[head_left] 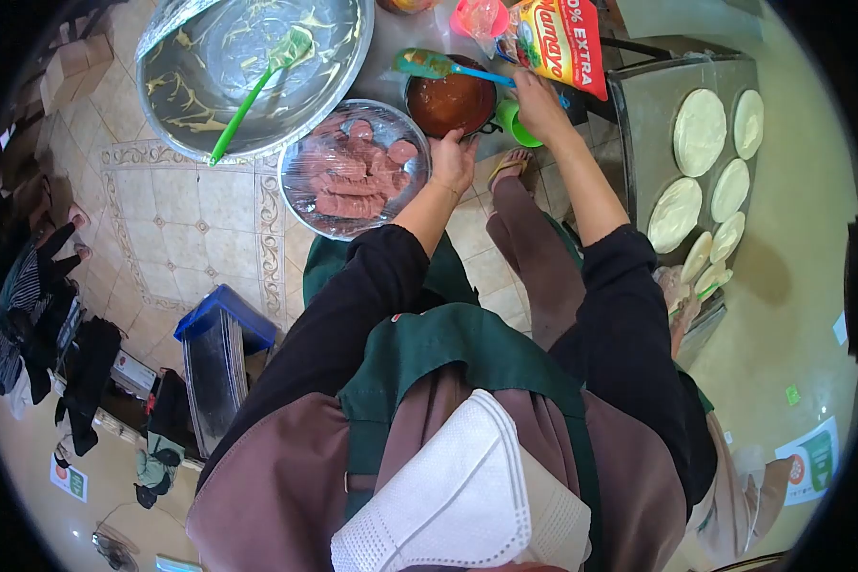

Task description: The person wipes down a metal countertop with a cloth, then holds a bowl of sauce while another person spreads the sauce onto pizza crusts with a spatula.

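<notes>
The left hand [453, 162] holds a round metal pot [409, 97] of red-brown sauce [456, 105] near the counter's [387, 82] front edge. The right hand [540, 103] grips a blue-handled spatula [481, 74] above.

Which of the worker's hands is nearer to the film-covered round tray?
Left: the left hand is close beside the round tray; the right hand is farther off, holding the blue spatula.

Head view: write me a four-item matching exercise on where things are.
1. Blue-handled spatula
2. Green-handled spatula
3. Pink pieces
4. Brown sauce

A. Under clear wrap
B. In the right hand
C. In the pot at the left hand
D. In the large metal bowl

Pairs: 1-B; 2-D; 3-A; 4-C
</notes>
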